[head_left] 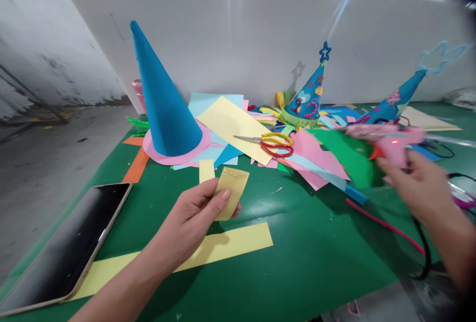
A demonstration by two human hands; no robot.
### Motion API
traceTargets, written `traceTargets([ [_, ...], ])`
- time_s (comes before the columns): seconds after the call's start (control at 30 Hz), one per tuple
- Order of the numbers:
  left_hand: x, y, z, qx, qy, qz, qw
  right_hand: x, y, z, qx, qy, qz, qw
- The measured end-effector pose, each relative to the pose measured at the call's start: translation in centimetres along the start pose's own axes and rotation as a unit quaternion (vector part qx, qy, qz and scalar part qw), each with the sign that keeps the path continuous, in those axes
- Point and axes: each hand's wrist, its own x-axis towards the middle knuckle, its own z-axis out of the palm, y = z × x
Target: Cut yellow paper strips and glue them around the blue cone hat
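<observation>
My left hand (203, 208) pinches a short piece of yellow paper (234, 188) between thumb and fingers, above the green table. On the right, my right hand (420, 178) is wrapped round the handle of a pink glue gun (399, 143) with a lit red light, its nozzle turned left. A long yellow paper strip (238, 242) lies under my left hand and forearm. Another small yellow piece (207, 170) rests just behind that hand. A tall blue paper cone (167, 108) with a pink round brim (150, 151) stands behind to the left.
Red-and-yellow scissors (277, 144) lie on stacked coloured paper (238, 123). Two decorated cone hats (307, 96) stand at the back right. A phone (70, 242) lies at the left edge. A red pipe cleaner (385, 224) and the glue gun's black cord (424, 247) are at right.
</observation>
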Motion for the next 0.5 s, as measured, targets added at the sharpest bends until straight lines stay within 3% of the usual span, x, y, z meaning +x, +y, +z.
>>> traceTargets([
  [0.07,-0.2,-0.1,-0.1,0.002,0.001,-0.001,1.0,-0.9,-1.4,2.2,0.015,-0.068,-0.02,0.997],
  [0.17,-0.5,-0.3,-0.2,-0.002,0.001,-0.005,1.0,-1.7,-2.2,4.0,0.018,-0.101,-0.031,0.994],
  [0.4,-0.5,-0.8,-0.1,-0.01,0.005,-0.007,1.0,-1.7,0.2,4.3,0.077,-0.147,0.011,0.986],
  [0.5,-0.6,-0.9,-0.3,0.007,0.01,0.003,1.0,-2.2,1.3,4.7,0.116,-0.126,0.048,0.984],
])
